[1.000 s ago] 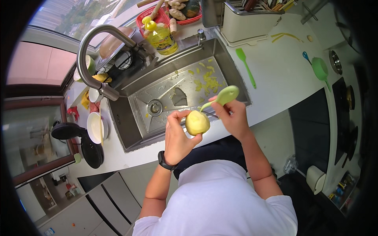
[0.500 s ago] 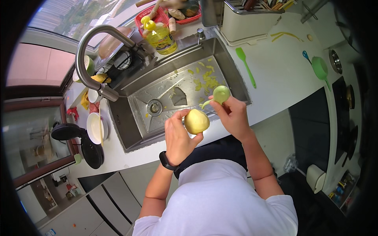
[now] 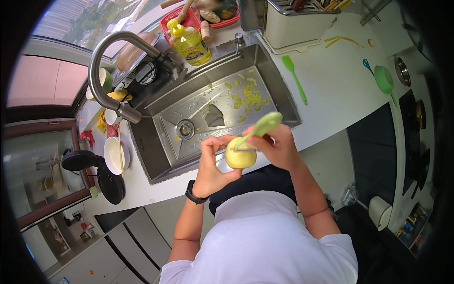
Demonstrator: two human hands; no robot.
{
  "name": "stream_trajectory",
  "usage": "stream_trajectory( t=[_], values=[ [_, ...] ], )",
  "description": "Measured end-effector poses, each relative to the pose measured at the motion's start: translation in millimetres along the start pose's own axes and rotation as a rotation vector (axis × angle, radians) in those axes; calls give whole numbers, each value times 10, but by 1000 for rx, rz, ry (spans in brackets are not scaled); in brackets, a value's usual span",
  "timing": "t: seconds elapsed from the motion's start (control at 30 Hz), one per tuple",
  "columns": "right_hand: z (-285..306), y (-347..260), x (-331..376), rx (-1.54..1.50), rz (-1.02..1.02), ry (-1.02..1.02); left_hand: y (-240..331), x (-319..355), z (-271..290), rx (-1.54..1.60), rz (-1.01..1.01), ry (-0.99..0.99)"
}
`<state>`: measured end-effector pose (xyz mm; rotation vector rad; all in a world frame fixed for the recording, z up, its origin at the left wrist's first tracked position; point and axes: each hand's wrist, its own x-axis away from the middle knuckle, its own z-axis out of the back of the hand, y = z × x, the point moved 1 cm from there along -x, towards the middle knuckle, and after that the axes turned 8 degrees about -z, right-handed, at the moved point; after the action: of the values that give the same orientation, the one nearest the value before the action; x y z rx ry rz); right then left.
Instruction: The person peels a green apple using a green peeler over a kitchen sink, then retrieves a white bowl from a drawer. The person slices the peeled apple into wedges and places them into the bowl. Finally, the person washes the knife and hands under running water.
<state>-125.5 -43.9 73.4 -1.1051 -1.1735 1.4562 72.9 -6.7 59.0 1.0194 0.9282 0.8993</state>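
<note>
Between the thumb and fingers of my left hand (image 3: 213, 163) is a round, pale yellow peeled potato (image 3: 241, 159), held over the near edge of the sink. My right hand (image 3: 279, 147) grips a light green peeler (image 3: 266, 125), its blade lying across the potato's upper side. The steel sink (image 3: 156, 158) is in front of both hands. Scattered peelings (image 3: 250, 98) lie on its floor toward the right, and a dark flat scrap (image 3: 215, 116) rests near the drain (image 3: 185, 129).
A curved faucet (image 3: 92, 71) arches over the sink's left side. Behind stand a yellow detergent bottle (image 3: 196, 52) and red baskets (image 3: 191, 20) of vegetables. A green spatula (image 3: 295, 80) lies on the right counter. At left are a white bowl (image 3: 112, 156) and an opened black appliance (image 3: 109, 182).
My right hand has brought the peeler down and left onto the potato, its handle now tilted. The potato has shifted slightly right and lower in my left hand.
</note>
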Motion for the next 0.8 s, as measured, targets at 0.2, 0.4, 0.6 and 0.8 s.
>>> stream_trajectory(
  t=[0.2,0.4,0.6,0.8],
  values=[
    [-6,293,-21,-139,-205,108,-17,7,-3,98,35,-12],
    [-29,64,77,-147,14,-41,-14,-1,5,121,58,5],
    [-27,27,56,-123,144,-89,-33,16,21,211,63,-43],
    [53,723,-182,9,-336,205,-115,26,19,303,120,-26]
  ],
)
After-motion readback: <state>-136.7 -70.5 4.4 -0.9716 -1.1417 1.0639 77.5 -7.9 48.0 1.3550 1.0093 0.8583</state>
